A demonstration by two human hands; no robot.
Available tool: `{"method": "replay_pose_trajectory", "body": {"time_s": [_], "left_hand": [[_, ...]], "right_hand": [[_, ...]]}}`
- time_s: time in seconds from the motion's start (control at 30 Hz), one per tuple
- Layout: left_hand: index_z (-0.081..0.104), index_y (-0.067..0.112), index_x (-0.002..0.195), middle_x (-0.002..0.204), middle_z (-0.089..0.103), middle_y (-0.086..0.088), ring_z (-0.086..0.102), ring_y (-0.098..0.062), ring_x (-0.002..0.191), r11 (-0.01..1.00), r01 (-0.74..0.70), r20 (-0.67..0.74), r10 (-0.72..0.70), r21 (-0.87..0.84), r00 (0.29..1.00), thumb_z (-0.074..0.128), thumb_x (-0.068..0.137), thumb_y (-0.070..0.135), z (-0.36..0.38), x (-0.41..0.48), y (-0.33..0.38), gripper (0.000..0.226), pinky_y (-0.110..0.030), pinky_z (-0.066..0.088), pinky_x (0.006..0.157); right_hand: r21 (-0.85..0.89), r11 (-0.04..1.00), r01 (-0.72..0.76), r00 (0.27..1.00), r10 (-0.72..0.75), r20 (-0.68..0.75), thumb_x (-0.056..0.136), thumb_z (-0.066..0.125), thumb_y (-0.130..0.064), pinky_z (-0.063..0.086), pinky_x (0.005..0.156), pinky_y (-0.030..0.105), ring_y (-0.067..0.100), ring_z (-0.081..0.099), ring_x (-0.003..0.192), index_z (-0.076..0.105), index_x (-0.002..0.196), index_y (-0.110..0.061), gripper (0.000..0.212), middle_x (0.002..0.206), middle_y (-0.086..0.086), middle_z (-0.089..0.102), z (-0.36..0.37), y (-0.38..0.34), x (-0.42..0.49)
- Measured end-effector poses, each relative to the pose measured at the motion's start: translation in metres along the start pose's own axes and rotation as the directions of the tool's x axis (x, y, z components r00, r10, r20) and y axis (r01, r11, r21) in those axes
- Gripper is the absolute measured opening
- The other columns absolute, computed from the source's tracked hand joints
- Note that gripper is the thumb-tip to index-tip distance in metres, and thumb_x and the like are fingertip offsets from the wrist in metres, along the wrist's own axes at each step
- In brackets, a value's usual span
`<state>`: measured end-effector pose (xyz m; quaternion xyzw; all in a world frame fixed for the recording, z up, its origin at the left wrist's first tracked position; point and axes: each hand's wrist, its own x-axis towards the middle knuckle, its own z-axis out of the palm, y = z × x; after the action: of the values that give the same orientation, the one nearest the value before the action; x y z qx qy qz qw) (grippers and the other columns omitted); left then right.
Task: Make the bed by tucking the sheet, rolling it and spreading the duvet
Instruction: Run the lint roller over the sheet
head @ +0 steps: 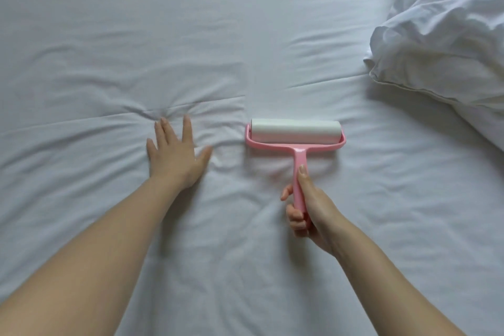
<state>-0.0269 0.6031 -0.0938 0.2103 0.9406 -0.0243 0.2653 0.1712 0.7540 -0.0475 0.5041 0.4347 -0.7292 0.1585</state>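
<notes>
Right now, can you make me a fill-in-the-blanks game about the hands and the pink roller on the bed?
1. The right hand grips the lint roller by its ____ handle.
2. The left hand lies ____ on the sheet, fingers spread.
3. The bunched duvet sits at the far ____ of the bed.
4. The roller's drum is ____ in colour.

Missing words: pink; flat; right; white

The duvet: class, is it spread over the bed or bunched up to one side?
Bunched up. The duvet sits in a crumpled heap at the right edge, leaving the sheet bare where the right hand holds the lint roller.
</notes>
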Motion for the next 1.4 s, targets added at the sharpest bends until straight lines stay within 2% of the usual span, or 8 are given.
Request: {"method": "replay_pose_trajectory", "body": {"time_s": [0.13,0.27,0.43,0.6,0.73,1.1,1.23,1.4], "left_hand": [[0.023,0.016,0.148,0.158,0.013,-0.007,0.006,-0.016,0.146,0.952,-0.137,-0.245,0.068,-0.274,0.967,0.031,0.099,0.032,0.017,-0.051,-0.019,0.052,-0.043,0.006,0.115],[0.031,0.016,0.145,0.157,0.019,-0.003,0.008,-0.006,0.143,0.928,-0.144,-0.332,0.024,-0.344,0.943,0.022,0.089,0.044,0.047,-0.128,-0.058,0.063,-0.041,0.005,0.115],[0.022,0.020,0.149,0.158,0.010,-0.006,0.004,-0.016,0.146,0.913,0.182,-0.191,-0.265,-0.366,0.945,0.025,0.087,0.047,0.089,-0.206,-0.110,0.067,-0.043,0.003,0.115],[-0.004,0.021,0.150,0.159,-0.011,-0.003,-0.011,-0.019,0.146,0.817,0.497,0.041,-0.508,-0.291,0.860,0.034,0.097,0.039,0.128,-0.237,-0.123,0.067,-0.049,0.005,0.115],[-0.011,0.017,0.149,0.157,-0.018,-0.007,-0.016,-0.023,0.145,0.776,0.546,0.077,-0.552,-0.316,0.830,0.031,0.096,0.045,0.131,-0.224,-0.113,0.073,-0.052,0.000,0.114],[-0.009,0.017,0.150,0.157,-0.016,-0.008,-0.015,-0.024,0.145,0.776,0.524,0.045,-0.545,-0.350,0.837,0.033,0.095,0.047,0.137,-0.223,-0.116,0.075,-0.053,-0.001,0.113],[-0.009,0.017,0.149,0.157,-0.015,-0.009,-0.014,-0.024,0.145,0.786,0.515,0.036,-0.537,-0.341,0.843,0.033,0.095,0.048,0.137,-0.225,-0.116,0.076,-0.053,0.000,0.113],[-0.009,0.021,0.149,0.157,-0.016,-0.004,-0.015,-0.021,0.145,0.789,0.495,0.039,-0.518,-0.365,0.854,0.034,0.095,0.048,0.133,-0.227,-0.120,0.074,-0.049,-0.001,0.115]], "right_hand": [[0.015,0.998,0.061,0.998,-0.061,-0.025,0.091,0.029,-0.060,0.019,0.042,0.018,0.012,0.024,0.033,0.053,0.078,-0.010,0.057,0.039,0.000,0.030,0.006,0.032,-0.025],[0.033,0.988,0.152,0.986,-0.149,-0.068,0.095,0.030,-0.050,0.021,0.038,0.018,0.012,0.023,0.029,0.053,0.074,-0.005,0.055,0.036,0.000,0.028,0.019,0.071,-0.047],[-0.145,0.968,0.204,0.973,-0.217,-0.081,0.089,0.041,-0.057,0.020,0.035,0.014,0.011,0.023,0.027,0.053,0.064,-0.002,0.061,0.031,0.000,0.030,0.035,0.119,-0.078],[-0.275,0.953,0.126,0.992,-0.122,0.032,0.081,0.039,-0.052,0.022,0.034,0.015,0.011,0.024,0.028,0.052,0.064,-0.001,0.054,0.032,-0.001,0.031,0.052,0.148,-0.099],[-0.305,0.948,0.092,0.991,-0.058,0.119,0.098,0.041,-0.039,0.021,0.037,0.017,0.012,0.022,0.032,0.050,0.070,-0.002,0.047,0.035,-0.002,0.030,0.076,0.143,-0.102],[-0.414,0.885,0.213,0.977,-0.196,0.085,0.099,0.039,-0.038,0.031,0.038,0.013,0.010,0.050,0.037,0.055,0.099,-0.011,0.032,0.069,0.006,0.057,0.137,0.051,-0.019],[-0.373,0.894,0.247,0.969,-0.229,0.095,0.099,0.040,-0.033,0.024,0.036,0.014,0.009,0.039,0.036,0.053,0.093,-0.017,0.021,0.061,0.002,0.050,0.146,0.036,-0.030],[-0.426,0.814,0.395,0.915,-0.391,0.100,0.099,0.043,-0.024,0.023,0.033,0.014,0.010,0.033,0.031,0.047,0.079,-0.007,0.026,0.053,0.007,0.043,0.134,0.058,-0.081]]}}
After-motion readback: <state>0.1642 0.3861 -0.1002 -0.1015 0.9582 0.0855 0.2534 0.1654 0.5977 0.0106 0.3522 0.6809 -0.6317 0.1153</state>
